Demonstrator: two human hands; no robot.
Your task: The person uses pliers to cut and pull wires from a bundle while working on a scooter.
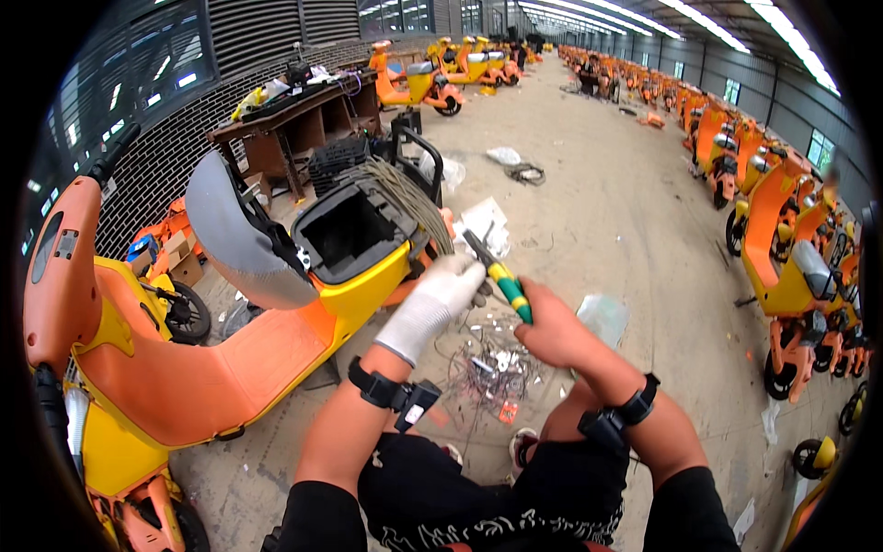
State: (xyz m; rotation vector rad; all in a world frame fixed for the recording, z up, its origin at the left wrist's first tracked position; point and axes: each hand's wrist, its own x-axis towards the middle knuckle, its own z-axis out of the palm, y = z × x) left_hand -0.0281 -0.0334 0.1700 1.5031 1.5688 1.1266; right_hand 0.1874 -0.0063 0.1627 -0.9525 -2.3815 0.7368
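Note:
My left hand point(445, 284), in a whitish work glove, is closed in front of the rear of a yellow and orange scooter point(267, 359). What its fingers hold is too small to make out. A bundle of olive-brown cables point(409, 201) drapes over the scooter's tail and comes down right beside this glove. Bare and wrapped round the handles, my right hand point(550, 324) grips pliers point(504, 283) with yellow and green grips. Their dark jaws point up and left, just past the gloved fingertips. The grey seat point(241, 235) is tipped up, exposing a black storage box point(354, 230).
Wire offcuts and scraps point(497, 363) litter the floor below my hands. A clear plastic sheet point(603, 320) lies to the right. Behind the scooter stands a cluttered brown desk point(294, 129). Rows of orange and yellow scooters point(773, 230) line the right side.

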